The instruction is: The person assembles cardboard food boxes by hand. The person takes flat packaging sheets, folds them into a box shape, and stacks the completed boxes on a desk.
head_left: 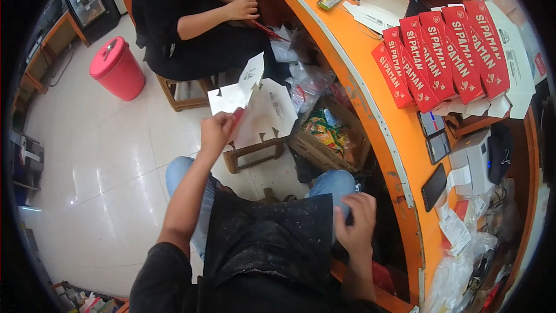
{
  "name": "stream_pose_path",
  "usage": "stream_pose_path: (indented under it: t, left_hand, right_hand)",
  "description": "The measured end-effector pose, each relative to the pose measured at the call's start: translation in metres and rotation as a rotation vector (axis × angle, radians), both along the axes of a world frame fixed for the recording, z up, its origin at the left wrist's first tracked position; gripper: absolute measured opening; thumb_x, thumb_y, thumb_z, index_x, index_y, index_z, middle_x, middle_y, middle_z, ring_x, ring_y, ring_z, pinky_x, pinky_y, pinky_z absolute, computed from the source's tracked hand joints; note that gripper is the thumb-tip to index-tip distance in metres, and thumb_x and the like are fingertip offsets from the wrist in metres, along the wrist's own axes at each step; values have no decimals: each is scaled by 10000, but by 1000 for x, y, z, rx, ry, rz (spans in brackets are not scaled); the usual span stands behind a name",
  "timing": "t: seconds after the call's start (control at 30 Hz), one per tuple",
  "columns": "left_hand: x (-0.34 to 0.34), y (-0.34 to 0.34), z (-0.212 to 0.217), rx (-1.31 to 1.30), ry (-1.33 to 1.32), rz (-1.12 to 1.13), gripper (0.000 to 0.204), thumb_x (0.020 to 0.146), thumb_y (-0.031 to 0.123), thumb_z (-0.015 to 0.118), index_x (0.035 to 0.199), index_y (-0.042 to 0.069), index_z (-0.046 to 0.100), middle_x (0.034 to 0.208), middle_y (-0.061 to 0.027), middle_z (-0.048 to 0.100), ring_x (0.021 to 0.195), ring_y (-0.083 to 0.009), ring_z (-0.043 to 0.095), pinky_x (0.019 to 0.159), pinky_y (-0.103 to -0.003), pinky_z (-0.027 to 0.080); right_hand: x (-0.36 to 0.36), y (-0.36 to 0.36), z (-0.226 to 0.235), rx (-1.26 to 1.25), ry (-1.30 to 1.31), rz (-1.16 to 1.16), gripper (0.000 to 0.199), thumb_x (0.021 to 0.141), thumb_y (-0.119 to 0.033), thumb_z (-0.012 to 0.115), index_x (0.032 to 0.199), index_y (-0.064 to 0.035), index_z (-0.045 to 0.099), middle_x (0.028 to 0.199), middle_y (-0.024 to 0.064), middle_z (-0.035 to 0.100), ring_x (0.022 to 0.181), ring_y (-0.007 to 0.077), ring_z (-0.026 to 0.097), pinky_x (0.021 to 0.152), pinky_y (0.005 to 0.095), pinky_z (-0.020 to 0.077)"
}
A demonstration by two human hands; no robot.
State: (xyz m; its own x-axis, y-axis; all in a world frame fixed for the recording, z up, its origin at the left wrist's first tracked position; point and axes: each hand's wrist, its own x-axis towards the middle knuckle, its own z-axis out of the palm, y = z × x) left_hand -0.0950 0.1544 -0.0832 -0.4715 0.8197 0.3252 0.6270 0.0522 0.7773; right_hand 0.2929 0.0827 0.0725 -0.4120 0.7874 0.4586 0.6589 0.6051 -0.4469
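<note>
Cardboard sheet (260, 110), flat and unfolded, hangs pinched in the left hand (217, 130) above the stool (255, 153); the right hand (354, 220) rests empty, fingers curled, on the knee. Folding likely needs both hands.

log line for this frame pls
left hand: holds flat white carton blank, raised | right hand: rests on lap | folded red cartons: stacked on orange counter

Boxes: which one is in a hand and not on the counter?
The flat white box, pinched by the left hand. The red boxes lie in a row on the orange counter.
</note>
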Motion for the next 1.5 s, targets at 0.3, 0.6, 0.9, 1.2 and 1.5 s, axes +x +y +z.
stream_pose_path:
  t: [0.3, 0.6, 0.9, 1.2, 1.5]
  left_hand:
    - [81, -48, 59, -53, -1051, -81, 218, 928, 177, 714, 960, -39, 705, 831, -79, 721, 670, -116, 650, 604, -256, 514]
    - [88, -145, 73, 121, -661, 170, 250, 1010, 199, 595, 1033, -33, 687, 844, -39, 700, 716, -91, 611, 656, -266, 510]
    - [34, -212, 119, 764, -918, 441, 206, 1011, 155, 597, 1118, -20, 595, 939, -37, 670, 880, -89, 623, 792, -252, 520]
    - [61, -226, 99, 732, -1179, 284, 493, 845, -44, 672, 1284, 5, 452, 1153, -97, 636, 1077, -167, 638, 925, -324, 537]
    - [83, -214, 119, 615, -1811, -119, 548, 825, -109, 601, 1325, 22, 416, 1192, -117, 591, 1049, -230, 664, 846, -400, 599]
  right_hand:
    - [-133, 58, -118, -814, 673, 304, 660, 825, -242, 812, 1340, -4, 475, 1225, 147, 612, 1165, 269, 579, 995, 383, 464]
    - [-155, 30, -111, -993, 366, -88, 253, 966, -236, 631, 958, 14, 666, 794, 25, 645, 710, 100, 564, 622, 329, 461]
    - [-164, 209, -263, -1246, 1017, 45, 495, 1015, -300, 559, 1347, 62, 500, 1316, 198, 584, 1137, 309, 624, 903, 484, 555]
    - [-211, 64, -119, -1011, 444, 650, 1176, 741, -793, 639, 1569, -91, 186, 1549, 241, 321, 1369, 399, 405, 1120, 538, 309]
    - [-158, -11, -5, -217, -9, 1076, 925, 873, -633, 615, 1482, 7, 341, 1509, 293, 351, 1340, 437, 440, 1082, 521, 396]
